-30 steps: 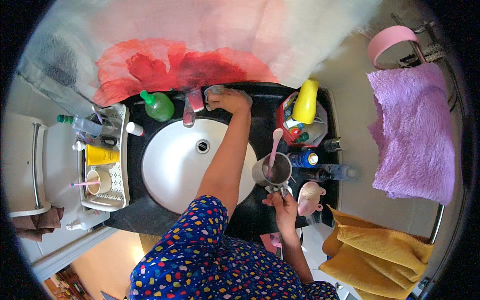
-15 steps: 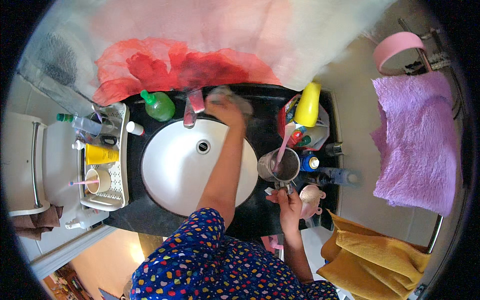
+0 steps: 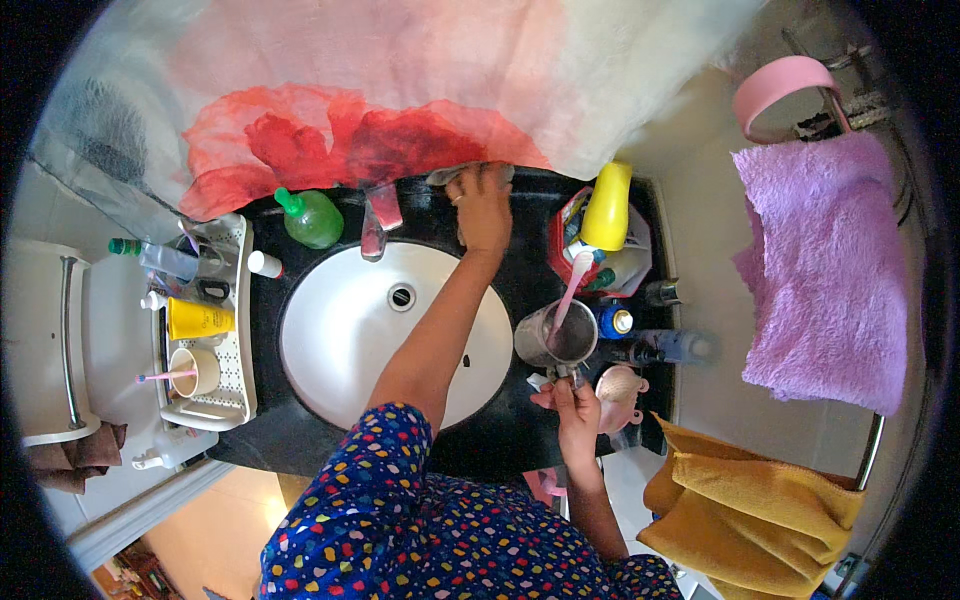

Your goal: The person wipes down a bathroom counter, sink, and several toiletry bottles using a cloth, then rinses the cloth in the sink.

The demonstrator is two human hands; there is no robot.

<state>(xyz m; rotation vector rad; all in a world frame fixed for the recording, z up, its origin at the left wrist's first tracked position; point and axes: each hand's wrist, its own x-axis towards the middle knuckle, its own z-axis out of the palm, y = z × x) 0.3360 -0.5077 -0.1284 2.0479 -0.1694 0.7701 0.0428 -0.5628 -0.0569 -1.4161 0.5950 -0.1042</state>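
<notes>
My left hand [image 3: 485, 212] reaches across the sink [image 3: 340, 345] to the black counter behind it. Beneath its fingers is a crumpled greyish cloth [image 3: 443, 178], pressed against the counter beside the faucet [image 3: 376, 225]. My right hand [image 3: 577, 412] grips the handle of a grey mug [image 3: 535, 338] at the sink's right edge. A pink-handled utensil [image 3: 570, 287] stands in the mug, its lower end hidden inside. Something small and white [image 3: 537, 382] shows by the right fingers; I cannot make out what it is.
A green pump bottle [image 3: 312, 220] and a small white bottle [image 3: 264, 264] stand left of the faucet, near a white basket [image 3: 238, 380] of toiletries. At right are a yellow bottle [image 3: 607, 210], a blue can [image 3: 614, 321] and a pink dish [image 3: 622, 385]. Purple [image 3: 820, 280] and mustard [image 3: 750, 500] towels hang beyond.
My left hand has moved slightly back and right with the cloth, toward the counter's rear edge. The right hand stays on the mug's handle.
</notes>
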